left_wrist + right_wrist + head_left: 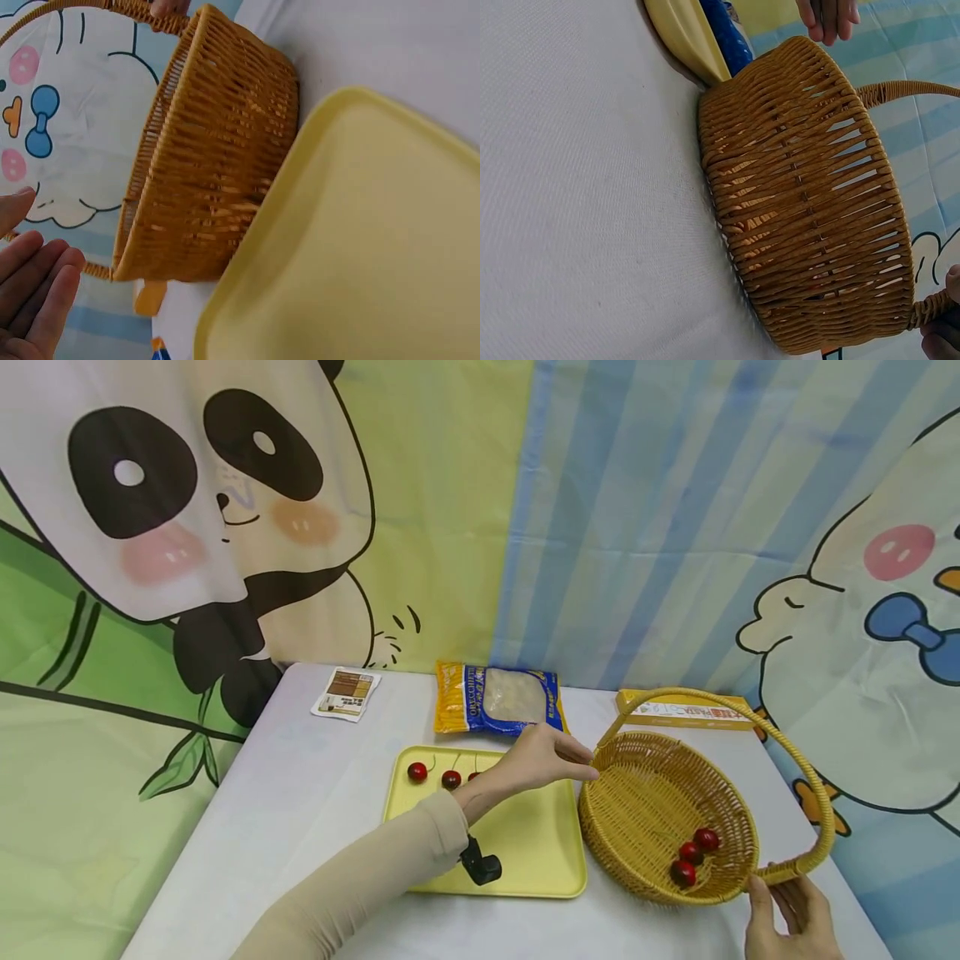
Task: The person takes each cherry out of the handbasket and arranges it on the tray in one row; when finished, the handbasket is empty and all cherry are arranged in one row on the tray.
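A round wicker basket [637, 877] with a tall arched handle [813, 777] stands to the right of a yellow tray [517, 868]. Three dark red cherries [691, 853] lie inside it, towards its near right side. My right hand [793, 920] grips the near right foot of the handle, thumb and fingers around it in the right wrist view. Beside the handle's other foot is my left hand [543, 758], its fingers extended and nothing held; the right wrist view shows it apart from the rim. Cherries with stems [451, 779] lie along the tray's far edge, one partly hidden by my left wrist.
Behind the tray lies a blue and orange pasta bag [513, 697]. A flat yellow pasta box [686, 710] is behind the basket, under the arch of its handle. A small white packet [347, 693] lies at the back left. Printed curtains hang behind the white table [300, 827].
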`<state>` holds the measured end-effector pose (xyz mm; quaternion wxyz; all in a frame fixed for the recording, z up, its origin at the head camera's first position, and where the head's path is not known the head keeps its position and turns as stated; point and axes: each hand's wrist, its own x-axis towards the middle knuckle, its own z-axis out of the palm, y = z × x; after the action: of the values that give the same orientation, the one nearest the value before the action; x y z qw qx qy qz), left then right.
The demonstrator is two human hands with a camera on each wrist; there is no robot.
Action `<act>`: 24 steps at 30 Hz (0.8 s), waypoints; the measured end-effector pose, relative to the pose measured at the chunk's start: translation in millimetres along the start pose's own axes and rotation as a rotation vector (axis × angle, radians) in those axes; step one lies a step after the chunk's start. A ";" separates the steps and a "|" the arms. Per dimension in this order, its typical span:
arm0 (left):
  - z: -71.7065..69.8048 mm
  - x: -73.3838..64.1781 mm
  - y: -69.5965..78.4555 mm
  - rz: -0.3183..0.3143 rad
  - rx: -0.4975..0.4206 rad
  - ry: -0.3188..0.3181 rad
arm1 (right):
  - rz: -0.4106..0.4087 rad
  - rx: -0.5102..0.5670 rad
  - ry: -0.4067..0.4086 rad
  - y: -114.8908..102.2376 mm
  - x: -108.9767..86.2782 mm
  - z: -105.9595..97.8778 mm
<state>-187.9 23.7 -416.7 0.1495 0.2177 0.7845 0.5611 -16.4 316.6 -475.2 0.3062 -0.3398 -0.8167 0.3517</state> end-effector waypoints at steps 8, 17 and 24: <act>30.0 8.9 8.1 -0.039 -0.060 -0.047 | 0.006 0.022 0.018 2.1 -0.6 4.1; 62.9 16.0 20.7 -0.063 -0.042 -0.101 | 0.023 0.033 0.024 5.8 -1.5 3.3; 88.1 20.8 29.3 -0.091 -0.030 -0.163 | 0.015 0.021 0.022 0.6 -2.4 2.8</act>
<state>-158.5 114.3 -417.5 0.2414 0.2245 0.7702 0.5460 -16.8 314.0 -477.9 0.3162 -0.3463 -0.8070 0.3589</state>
